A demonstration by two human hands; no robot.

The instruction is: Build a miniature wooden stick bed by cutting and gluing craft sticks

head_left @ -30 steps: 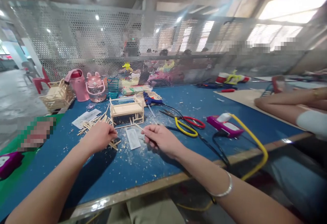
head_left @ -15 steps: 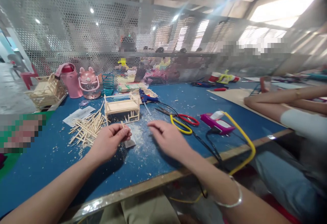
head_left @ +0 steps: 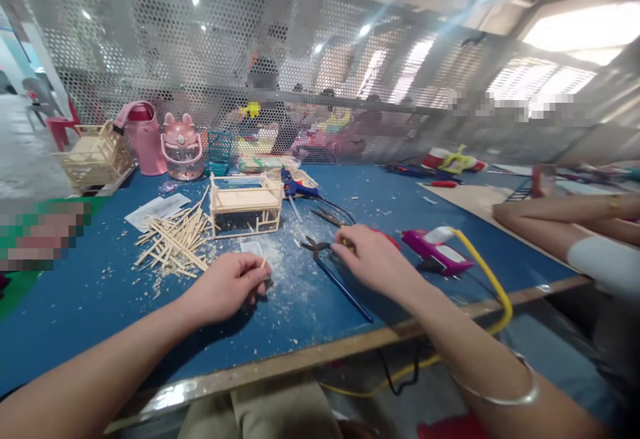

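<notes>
My left hand (head_left: 233, 285) is closed in a pinch around a thin wooden stick (head_left: 264, 262), low over the blue tabletop. My right hand (head_left: 373, 257) has its fingers closed at the upper handle of blue-handled pliers (head_left: 345, 289); the grip is partly hidden by the hand. The pliers' jaws are apart and point left, and the lower handle slants toward the table edge. Behind my left hand stands a small wooden-stick model (head_left: 246, 200) shaped like a bed frame. A heap of loose sticks (head_left: 175, 239) lies to its left.
A second pair of pliers (head_left: 327, 217) lies behind my right hand. Beyond are a blue glue gun (head_left: 299, 187) and a purple device (head_left: 437, 252) with a yellow cable. A pink bottle (head_left: 145, 139) and a clear jug (head_left: 183, 152) stand back left. Another person's arm (head_left: 550, 209) rests at right.
My right hand has moved right and closed at the blue-handled pliers, which now show beside it. My left hand, still pinching the stick, has shifted slightly right and down in view.
</notes>
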